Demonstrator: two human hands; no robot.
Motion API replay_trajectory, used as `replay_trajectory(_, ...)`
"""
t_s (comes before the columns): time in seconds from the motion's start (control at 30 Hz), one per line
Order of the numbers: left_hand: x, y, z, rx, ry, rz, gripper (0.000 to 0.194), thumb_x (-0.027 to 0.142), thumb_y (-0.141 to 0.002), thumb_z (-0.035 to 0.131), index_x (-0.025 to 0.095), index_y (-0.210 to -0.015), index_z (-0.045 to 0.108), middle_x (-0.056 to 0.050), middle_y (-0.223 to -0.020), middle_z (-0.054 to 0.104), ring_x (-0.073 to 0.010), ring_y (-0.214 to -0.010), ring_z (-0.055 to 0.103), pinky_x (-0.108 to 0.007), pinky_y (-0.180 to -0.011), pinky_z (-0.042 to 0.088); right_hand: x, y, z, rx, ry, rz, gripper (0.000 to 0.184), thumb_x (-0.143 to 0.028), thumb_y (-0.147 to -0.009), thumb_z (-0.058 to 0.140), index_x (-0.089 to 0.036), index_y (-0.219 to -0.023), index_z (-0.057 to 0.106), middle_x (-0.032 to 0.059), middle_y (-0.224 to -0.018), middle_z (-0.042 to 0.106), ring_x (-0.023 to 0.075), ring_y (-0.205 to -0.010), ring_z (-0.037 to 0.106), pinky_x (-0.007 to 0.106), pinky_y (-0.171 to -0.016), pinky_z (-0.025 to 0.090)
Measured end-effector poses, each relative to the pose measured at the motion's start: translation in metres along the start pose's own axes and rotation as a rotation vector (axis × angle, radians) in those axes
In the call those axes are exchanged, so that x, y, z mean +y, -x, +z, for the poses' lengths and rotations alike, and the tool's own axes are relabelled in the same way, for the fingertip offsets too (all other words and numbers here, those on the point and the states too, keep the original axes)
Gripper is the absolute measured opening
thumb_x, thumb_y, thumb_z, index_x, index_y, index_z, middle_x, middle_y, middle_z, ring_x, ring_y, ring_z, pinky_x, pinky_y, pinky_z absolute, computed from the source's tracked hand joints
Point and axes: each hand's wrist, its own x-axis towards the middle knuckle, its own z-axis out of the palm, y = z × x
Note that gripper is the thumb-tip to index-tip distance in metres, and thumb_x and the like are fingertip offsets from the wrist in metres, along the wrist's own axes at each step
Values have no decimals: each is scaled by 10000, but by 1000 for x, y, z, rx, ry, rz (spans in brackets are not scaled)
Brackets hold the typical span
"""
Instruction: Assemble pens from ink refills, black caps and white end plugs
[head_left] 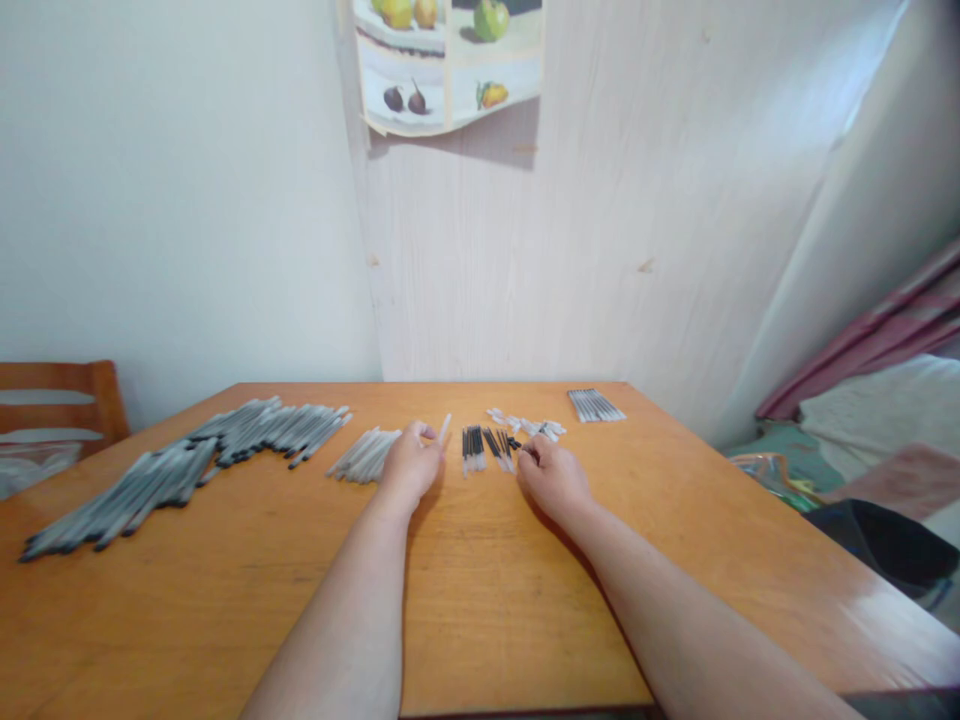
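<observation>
My left hand (412, 465) is closed around a slim clear pen barrel (446, 427), which sticks up past the fingertips. Beside that hand lies a pile of clear pen barrels (360, 457). My right hand (553, 476) has its fingers pinched together at the right end of the small black parts (513, 443); what is between the fingertips is hidden. Between the hands, black pen refills (474, 445) with whitish lower ends lie side by side. Small white plastic pieces (551, 430) are scattered just behind my right hand.
Large piles of clear pens with black ends (142, 490) spread over the left of the wooden table (495, 600). A neat row of pens (595, 405) lies at the back right. A chair (105, 400) stands left, a black bin-like container (877, 545) right.
</observation>
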Motion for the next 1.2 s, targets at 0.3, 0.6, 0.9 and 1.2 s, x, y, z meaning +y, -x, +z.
replay_trajectory(0.3,14,7,1,-128,439,-68,255,147,-699,523,170,-878,703,-24,-688,648,-149,-689,580,-247,-646,409,-3,1,2,-65,84,17,207,-294,-858,469,-236,-919,657,56,-881,697,211,-829,635,273,-634,352)
replay_trajectory(0.6,10,3,8,-104,520,-81,311,190,-713,548,153,-984,696,-40,-721,666,-139,-668,602,-230,-603,426,-16,2,11,-98,197,-44,332,-463,-917,436,-211,-956,648,104,-1004,684,233,-887,647,307,-707,429)
replay_trajectory(0.9,9,2,11,-93,503,-83,372,209,-734,564,158,-1082,687,-45,-728,672,-137,-647,590,-235,-602,427,-19,1,10,-116,246,-14,283,-372,-908,427,-200,-963,644,119,-1003,689,254,-885,662,331,-698,450)
replay_trajectory(1.2,13,4,9,-80,503,-89,416,203,-739,580,158,-1140,683,-48,-725,676,-122,-591,551,-228,-573,414,-19,1,9,-126,259,26,246,-316,-865,437,-203,-939,642,115,-948,704,273,-877,672,340,-680,458)
